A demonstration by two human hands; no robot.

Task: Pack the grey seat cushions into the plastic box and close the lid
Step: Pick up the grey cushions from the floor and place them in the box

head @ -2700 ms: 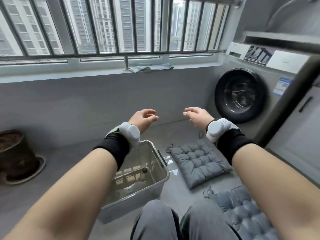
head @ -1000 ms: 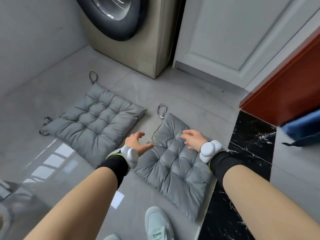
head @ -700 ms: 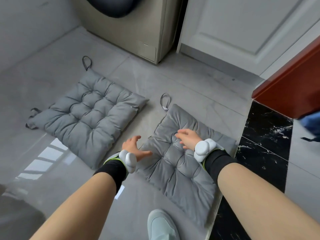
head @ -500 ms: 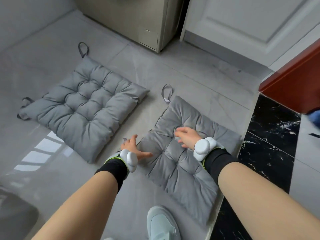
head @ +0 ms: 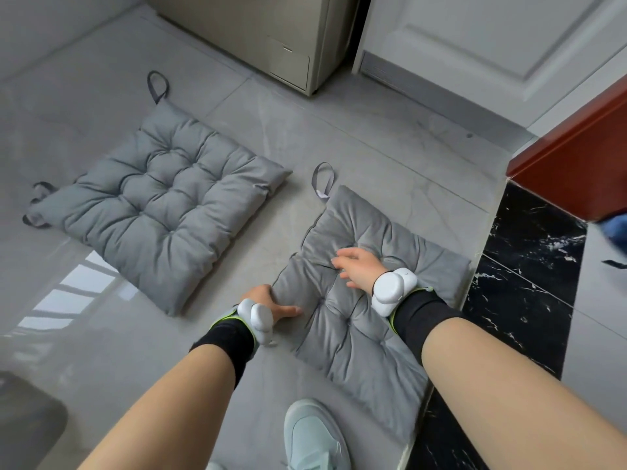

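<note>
Left hand (head: 268, 305) is hiding its fingers under the near cushion (head: 359, 300) edge; grip cannot be confirmed. Frame edges are cutting off the washing machine (head: 271, 35) top, the shoe (head: 314, 439) heel and a blue object (head: 615, 232) at right. A dark shape (head: 23, 418) at lower left is staying blurred, unidentifiable.

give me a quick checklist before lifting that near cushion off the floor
1. Left hand grips the near cushion at its left edge: ok, fingers tucked at the edge, thumb on top.
2. Right hand has a grip: not ok, it lies flat on top, fingers spread.
3. Cushion free of the far cushion: ok, bare floor between them.
4. Strap loop not caught: ok, lies loose on the floor.
5. Shoe off the cushion: ok.
6. Box ready: cannot tell, out of view.
</note>
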